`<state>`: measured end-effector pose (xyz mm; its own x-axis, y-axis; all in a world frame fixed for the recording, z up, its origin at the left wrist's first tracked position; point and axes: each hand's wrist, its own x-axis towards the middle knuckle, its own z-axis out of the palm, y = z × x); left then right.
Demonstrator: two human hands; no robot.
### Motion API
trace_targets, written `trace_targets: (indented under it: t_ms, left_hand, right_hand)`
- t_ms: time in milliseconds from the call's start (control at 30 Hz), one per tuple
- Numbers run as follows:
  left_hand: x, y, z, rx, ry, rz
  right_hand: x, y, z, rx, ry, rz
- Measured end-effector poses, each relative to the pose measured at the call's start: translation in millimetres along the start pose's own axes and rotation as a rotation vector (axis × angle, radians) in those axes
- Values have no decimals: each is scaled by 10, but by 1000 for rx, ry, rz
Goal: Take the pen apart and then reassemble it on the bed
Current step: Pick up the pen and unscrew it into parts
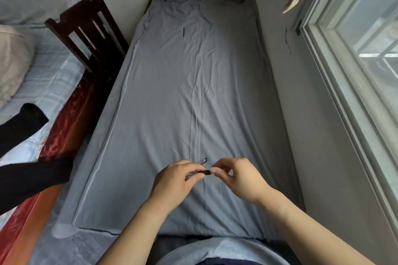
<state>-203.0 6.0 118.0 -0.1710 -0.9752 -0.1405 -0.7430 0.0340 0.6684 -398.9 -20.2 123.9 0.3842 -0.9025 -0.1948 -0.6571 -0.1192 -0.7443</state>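
No readable text, labels, brands or numbers anywhere in view. Bed sheet (193, 92) plain grey, unmarked. Pen (202, 171) held between the hands too small to show any print.

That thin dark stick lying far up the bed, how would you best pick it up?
Pinch the thin dark piece at its middle, coming straight down from above with fingers on its left and right sides. It lies flat on the grey sheet, pointing up the bed, with nothing beside it. Probably light; what it is cannot be told.

A dark wooden chair (86, 34) stands left of the mattress, a window (361, 54) at right.
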Motion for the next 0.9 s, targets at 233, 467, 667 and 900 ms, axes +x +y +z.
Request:
trace_targets:
  t_ms: [233,467,667,900]
  left_hand:
    - [-22,-48,20,-19,-14,-26]
    - [12,-100,28,-48,-45,-33]
    - [47,-168,64,-92,-50,-63]
    - [158,-235,16,-75,-21,-87]
  right_hand:
    - [-5,14,29,54,-39,24]
    - [38,46,59,83,-20,24]
    - [81,112,95,67,7,17]
    - [201,176,67,40,30,19]
